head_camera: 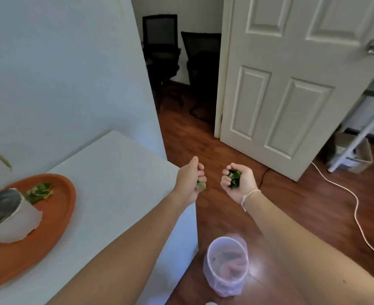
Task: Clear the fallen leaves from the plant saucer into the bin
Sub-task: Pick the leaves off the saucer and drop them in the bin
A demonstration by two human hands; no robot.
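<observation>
An orange plant saucer [56, 227] lies on the white table at the left, with a white pot [12, 219] standing in it. Several green leaves [39, 192] lie in the saucer behind the pot. My left hand [190, 180] is closed at the table's right corner, and a green leaf [201, 185] shows under its fingers. My right hand [238, 182] is cupped over the floor, closed on a bunch of dark green leaves [234, 178]. The bin [226, 268], small and lined with a pale bag, stands on the floor below my hands.
The white table [115, 183] stands against a pale wall. A white door [291, 84] is open at the right, with black chairs [181, 62] in the room behind. A white cable [355, 208] runs across the wooden floor. A cardboard box [355, 155] sits under a desk.
</observation>
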